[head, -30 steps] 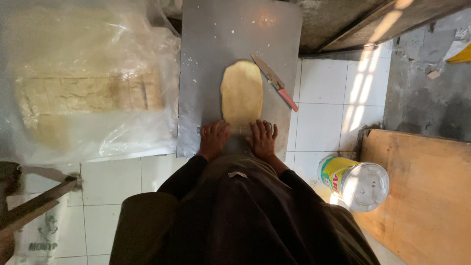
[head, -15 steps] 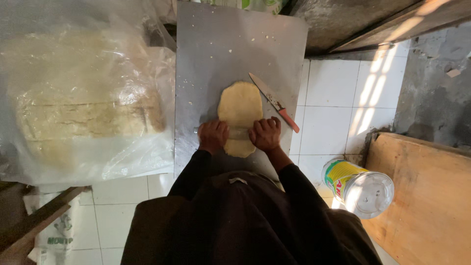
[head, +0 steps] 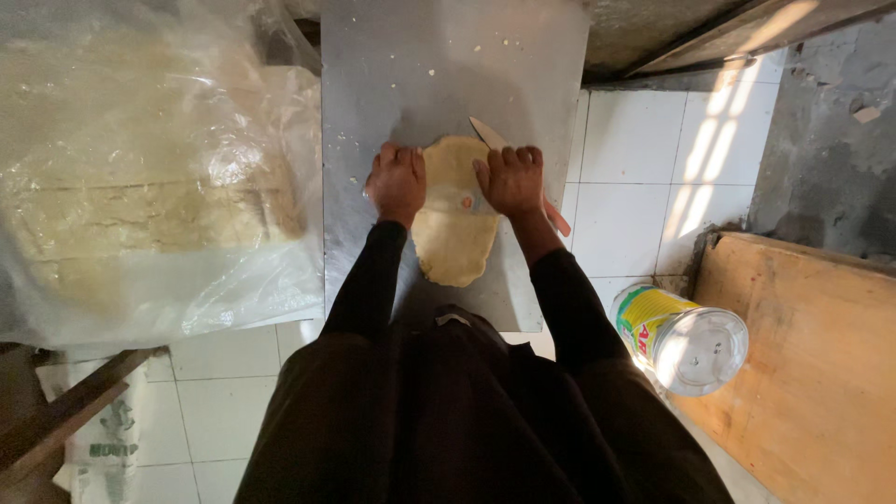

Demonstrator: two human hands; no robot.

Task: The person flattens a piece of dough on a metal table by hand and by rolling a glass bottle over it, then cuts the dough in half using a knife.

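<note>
A flat oval of pale dough (head: 455, 243) lies on a grey metal sheet (head: 373, 75). My left hand (head: 398, 180) and my right hand (head: 511, 179) rest palm down at the far end of the dough, one at each side. A thin rolling pin (head: 464, 202) seems to run between them across the dough, mostly hidden under the palms. A knife with a red handle (head: 486, 134) lies on the sheet just right of the dough, its middle hidden by my right hand. My dark sleeves and lap fill the lower view.
A large clear plastic bag holding slabs of pale dough (head: 140, 196) sits to the left. A tin with a yellow-green label and clear lid (head: 686, 341) lies on the white tiles (head: 635, 140) at right, beside a wooden board (head: 812, 373). A wooden bar (head: 65, 425) is lower left.
Both hands have slid away from my body along the dough, from its near edge to its far end. The dough looks longer.
</note>
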